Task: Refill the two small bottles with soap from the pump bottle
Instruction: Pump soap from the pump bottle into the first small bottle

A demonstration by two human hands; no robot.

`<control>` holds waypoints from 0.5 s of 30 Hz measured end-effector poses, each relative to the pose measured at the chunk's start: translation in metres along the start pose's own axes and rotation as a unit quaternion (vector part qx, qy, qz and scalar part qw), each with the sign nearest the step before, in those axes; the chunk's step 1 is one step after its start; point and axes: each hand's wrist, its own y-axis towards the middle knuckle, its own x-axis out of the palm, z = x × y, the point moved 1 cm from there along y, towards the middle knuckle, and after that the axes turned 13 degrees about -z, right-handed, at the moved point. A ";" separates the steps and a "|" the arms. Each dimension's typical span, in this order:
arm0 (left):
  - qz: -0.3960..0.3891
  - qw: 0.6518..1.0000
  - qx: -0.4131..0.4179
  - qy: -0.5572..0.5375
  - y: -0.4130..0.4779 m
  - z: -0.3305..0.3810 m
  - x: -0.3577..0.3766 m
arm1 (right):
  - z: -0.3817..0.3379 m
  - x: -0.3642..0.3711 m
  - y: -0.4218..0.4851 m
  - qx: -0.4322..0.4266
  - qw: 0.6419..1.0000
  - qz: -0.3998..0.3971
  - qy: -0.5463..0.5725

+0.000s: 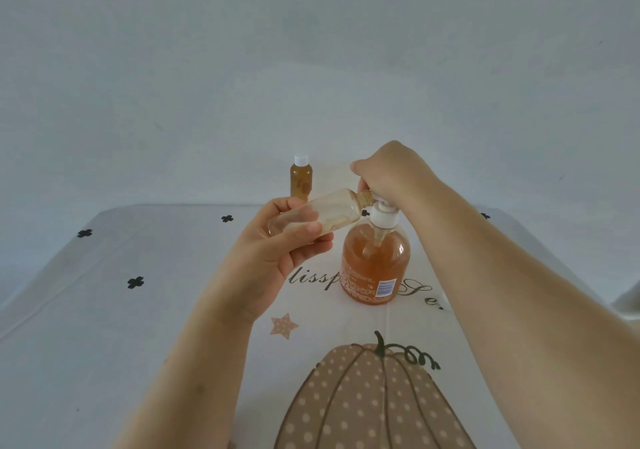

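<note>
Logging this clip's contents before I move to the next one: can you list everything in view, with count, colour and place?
pump bottle: 1, clear with orange soap and a white pump, standing mid-table on the printed lettering.
held small bottle: 1, clear, nearly empty, no cap on it, tilted with its mouth at the pump's spout.
capped small bottle: 1, amber contents, white cap, upright at the table's far edge.
tablecloth: 1, white with black clovers, a star, script and a dotted pumpkin, covering the table.
wall: 1, pale grey, behind the table.
left hand: 1, grips the held small bottle.
right hand: 1, fingers curled over the pump head.
</note>
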 end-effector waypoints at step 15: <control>0.026 1.000 0.011 -0.003 0.000 -0.001 0.009 | -0.011 -0.006 -0.008 0.030 0.999 -0.008 -0.024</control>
